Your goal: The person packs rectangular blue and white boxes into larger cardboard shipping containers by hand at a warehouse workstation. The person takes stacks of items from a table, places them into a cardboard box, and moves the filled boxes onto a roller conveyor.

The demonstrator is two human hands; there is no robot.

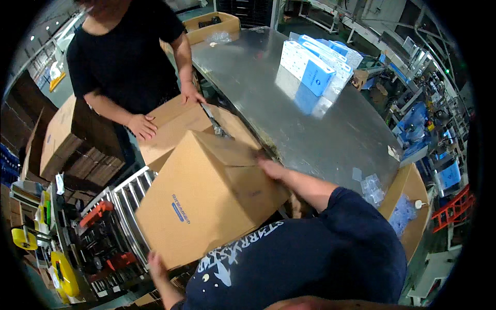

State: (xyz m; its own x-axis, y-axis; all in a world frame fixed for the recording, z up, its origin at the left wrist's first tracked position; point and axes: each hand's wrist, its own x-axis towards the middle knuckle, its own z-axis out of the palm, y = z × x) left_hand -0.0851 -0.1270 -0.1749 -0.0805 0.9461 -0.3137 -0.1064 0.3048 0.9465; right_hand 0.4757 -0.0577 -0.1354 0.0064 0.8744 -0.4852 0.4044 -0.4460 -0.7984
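A large brown cardboard box (181,206) stands tilted in front of me, partly over a roller conveyor (132,199). My left hand (156,264) holds its lower left edge, fingers partly hidden against the board. At the upper right edge of the box, my right hand (270,167) grips the cardboard, somewhat blurred. Just beyond is a second cardboard box (178,121) with spread flaps. A co-worker's hands (142,127) rest on those flaps. Between the two boxes lies a narrow dark and silvery thing (217,125) whose kind I cannot make out.
Blue-and-white cartons (310,67) stand on the metal table (310,139) to the right. An open box with clear plastic (405,206) sits at its near right end. Stacked flat cardboard (77,150) is at the left, above a red-and-black machine (103,243) beside the rollers.
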